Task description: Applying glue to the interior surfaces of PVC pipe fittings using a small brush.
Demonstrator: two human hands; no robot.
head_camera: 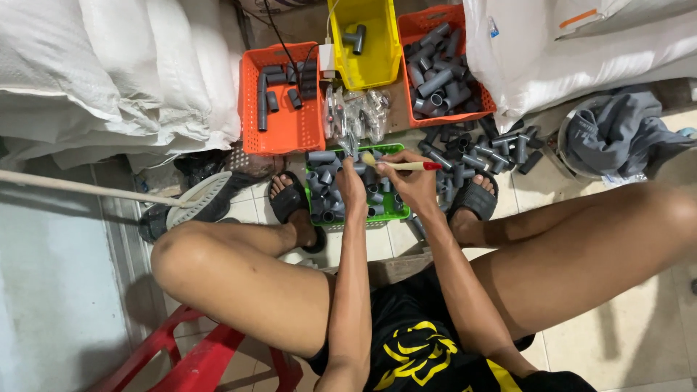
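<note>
Holding brush (401, 165) over green crate (393, 215), hemmed by orange crates (284, 128)

Crates, upper frame: two were orange (282, 127), one yellow (374, 65)
Tray, centre (392, 213): was green
Pipe fittings (435, 83): were grey
Brush (403, 165): had a red-tipped handle
Stool, lower left (196, 356): was red

Even, fairly bright indoor light, soft shadows beneath the legs, sharp focus, wide-angle bending at edges.
</note>
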